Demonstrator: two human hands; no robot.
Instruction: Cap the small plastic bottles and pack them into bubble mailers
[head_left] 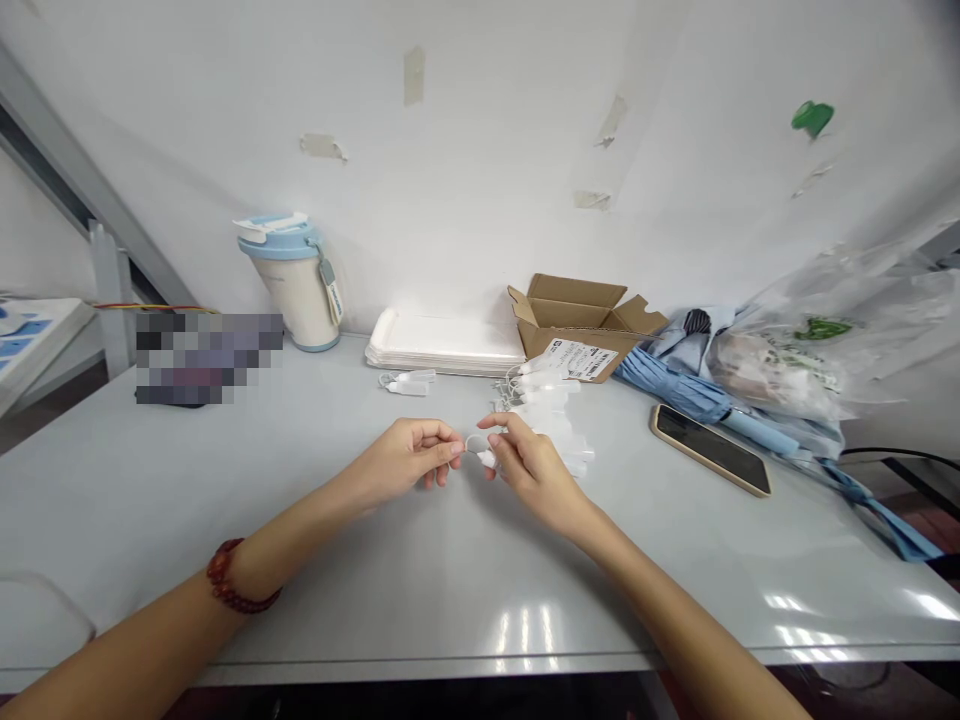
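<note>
My left hand (427,452) pinches the end of a thin white loop between thumb and fingertips. The loop runs to a small white cap (487,459), which my right hand (529,462) grips between thumb and fingers; whatever is attached behind the cap is hidden by that hand. Past my right hand lies a pile of small clear plastic tubes (546,385) with white caps and thin loops. Two similar tubes (409,384) lie apart, farther back and to the left. A dark red bead bracelet (244,580) circles my left wrist.
Along the wall stand a cream tumbler (296,295) with a blue lid, a stack of white envelopes (442,342) and an opened cardboard box (577,315). On the right are a phone (709,450), a folded blue umbrella (675,385) and plastic bags (795,350). A blurred-out item (210,360) lies left.
</note>
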